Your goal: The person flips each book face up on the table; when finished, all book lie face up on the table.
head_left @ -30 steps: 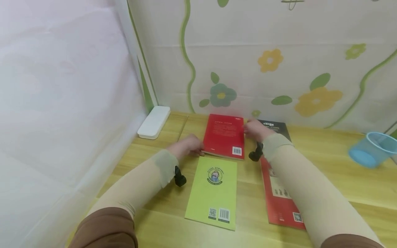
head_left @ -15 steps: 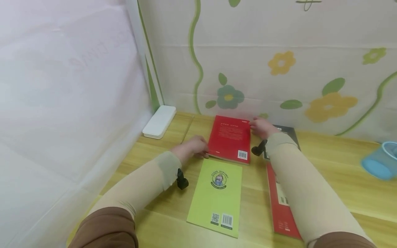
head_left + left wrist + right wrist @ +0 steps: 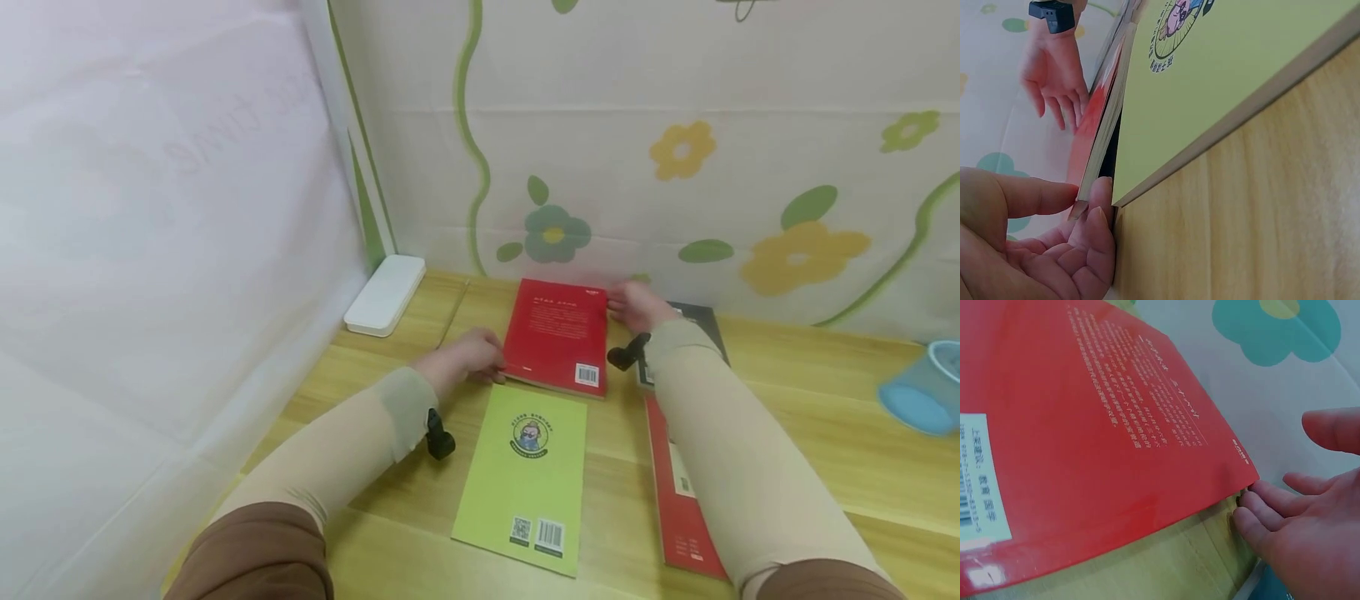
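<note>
- Here we see the left hand (image 3: 474,354) pinching the near left corner of the red book (image 3: 555,333), thumb on the cover and fingers beneath, as the left wrist view shows.
- Between our two hands lies that book, back cover up, its barcode (image 3: 587,375) to the right of the left pinch.
- At the far right corner we have the right hand (image 3: 636,307), its fingers extended and thumb well apart, fingertips touching the corner without clasping it.
- Just beside the left fingertips, on our side of them, we find the green book (image 3: 525,467); whether they touch it we cannot tell.
- Right of the right hand we see the black book (image 3: 697,321), partly covered by the forearm.
- Nearer to us than the right hand is the second book (image 3: 678,492), also red, half hidden under the right sleeve (image 3: 750,450).
- Left of the left pinch and farther off we see the white box (image 3: 386,296), by the cloth (image 3: 420,183) that hangs beyond both hands.
- Well right of the right hand we have the blue cup (image 3: 918,392), on the same table (image 3: 382,533).
</note>
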The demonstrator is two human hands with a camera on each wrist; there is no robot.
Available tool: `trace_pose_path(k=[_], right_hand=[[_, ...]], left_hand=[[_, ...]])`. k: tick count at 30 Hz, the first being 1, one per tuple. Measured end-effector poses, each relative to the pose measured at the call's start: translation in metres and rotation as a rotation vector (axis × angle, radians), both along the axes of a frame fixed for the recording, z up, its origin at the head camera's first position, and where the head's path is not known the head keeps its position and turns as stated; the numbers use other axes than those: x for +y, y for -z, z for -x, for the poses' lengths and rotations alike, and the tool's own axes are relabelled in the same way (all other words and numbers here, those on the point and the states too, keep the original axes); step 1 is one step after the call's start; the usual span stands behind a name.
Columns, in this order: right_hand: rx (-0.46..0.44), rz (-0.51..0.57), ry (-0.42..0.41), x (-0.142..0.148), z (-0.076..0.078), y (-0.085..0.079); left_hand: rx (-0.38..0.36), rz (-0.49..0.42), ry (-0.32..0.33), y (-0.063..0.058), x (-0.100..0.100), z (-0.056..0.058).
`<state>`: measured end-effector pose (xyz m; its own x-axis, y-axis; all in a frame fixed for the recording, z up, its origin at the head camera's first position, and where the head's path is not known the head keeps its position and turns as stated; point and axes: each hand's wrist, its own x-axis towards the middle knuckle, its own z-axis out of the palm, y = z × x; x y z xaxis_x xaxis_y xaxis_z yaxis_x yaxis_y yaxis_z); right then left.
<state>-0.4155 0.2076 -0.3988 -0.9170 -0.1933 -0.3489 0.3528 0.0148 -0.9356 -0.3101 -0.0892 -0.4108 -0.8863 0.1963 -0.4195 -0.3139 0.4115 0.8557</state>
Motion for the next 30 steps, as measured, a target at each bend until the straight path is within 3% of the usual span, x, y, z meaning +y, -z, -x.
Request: trace_pose_path(k=[6,11,30], right_hand=[[-0.024,0.123,0.07,-0.002,0.003,-0.002],[-0.019,0.145,0.086,0.0,0.003,-0.002],[0.141,0.035,0.007,0.004,0.004,-0.013]], left_hand=[[0.011,0.01,0.006,0.002,-0.002,0.002],[0.002,0.003,0.003,0.0,-0.001,0.001],[-0.005,-0.046,-0.03,0.001,0.001,0.007]])
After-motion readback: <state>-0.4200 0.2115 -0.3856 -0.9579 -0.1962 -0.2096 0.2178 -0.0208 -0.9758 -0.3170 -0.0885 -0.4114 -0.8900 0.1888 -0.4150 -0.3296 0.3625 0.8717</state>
